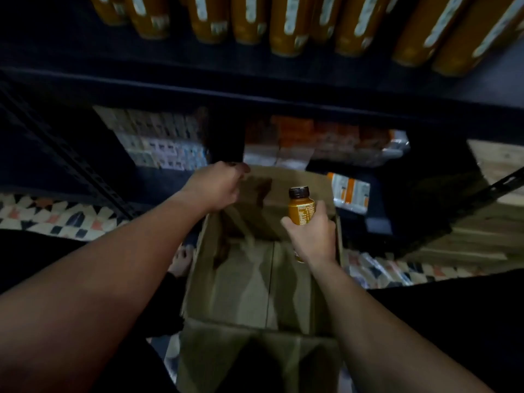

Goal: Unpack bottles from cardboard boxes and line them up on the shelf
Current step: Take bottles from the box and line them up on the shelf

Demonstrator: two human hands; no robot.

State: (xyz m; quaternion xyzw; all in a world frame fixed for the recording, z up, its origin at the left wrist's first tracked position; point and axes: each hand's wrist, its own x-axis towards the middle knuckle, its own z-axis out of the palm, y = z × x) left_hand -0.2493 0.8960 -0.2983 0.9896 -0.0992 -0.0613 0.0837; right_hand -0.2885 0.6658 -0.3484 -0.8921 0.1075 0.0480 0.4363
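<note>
The right hand grips one bottle with fingers and thumb curled round its lower body; the bottle is upright, dark cap on top, held above the open box. The left hand has its fingers curled at the far left corner of the box, apparently gripping the raised flap there; motion blur prevents confirmation of what it holds. The visible floor of the box is bare cardboard, so this bottle is judged to be the last or near-last from this box. A row of matching bottles already stands along the front of the upper shelf. Remaining work, as judged: lift the held bottle to the shelf and set it in line with the row. Whether further boxes await unpacking cannot be determined.
</note>
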